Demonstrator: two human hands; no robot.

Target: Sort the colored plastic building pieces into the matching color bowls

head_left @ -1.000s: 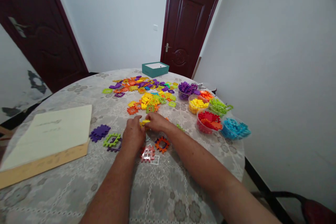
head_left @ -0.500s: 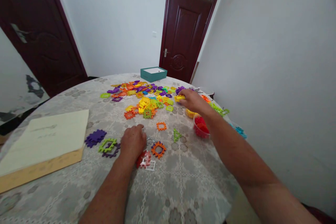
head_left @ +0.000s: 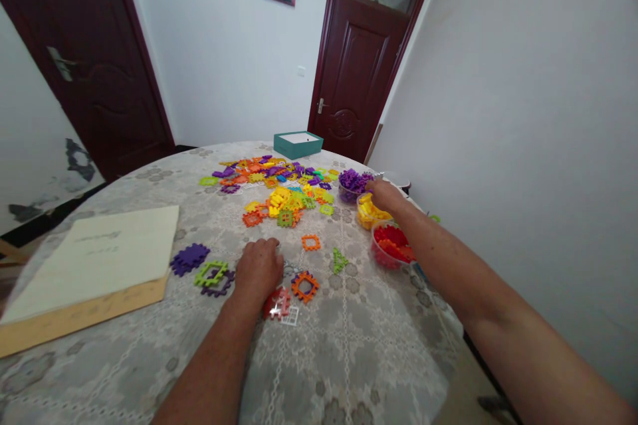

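Note:
My left hand (head_left: 259, 269) rests on the tablecloth with its fingers curled in; whatever is under them, if anything, is hidden. Just right of it lie an orange frame-shaped plastic building piece (head_left: 305, 286) and a red piece (head_left: 277, 303). My right hand (head_left: 386, 196) reaches over a clear bowl of yellow pieces (head_left: 370, 211), fingers bent down at its far rim. Its fingertips are too small and blurred to show whether they grip anything. Behind them stands a bowl of purple pieces (head_left: 355, 182); nearer me, a bowl of red pieces (head_left: 391, 244).
A big pile of mixed plastic pieces (head_left: 279, 176) spreads over the table's far half, with a teal box (head_left: 298, 145) behind it. Purple pieces (head_left: 190, 258), a green frame (head_left: 211, 273) and a sheet of paper (head_left: 114, 252) lie left. A green triangle (head_left: 339, 260) lies mid-table.
My right hand has moved right and nearer, from beside the purple bowl to over the yellow bowl. The yellow pieces it held no longer show in it. My left hand stays in place.

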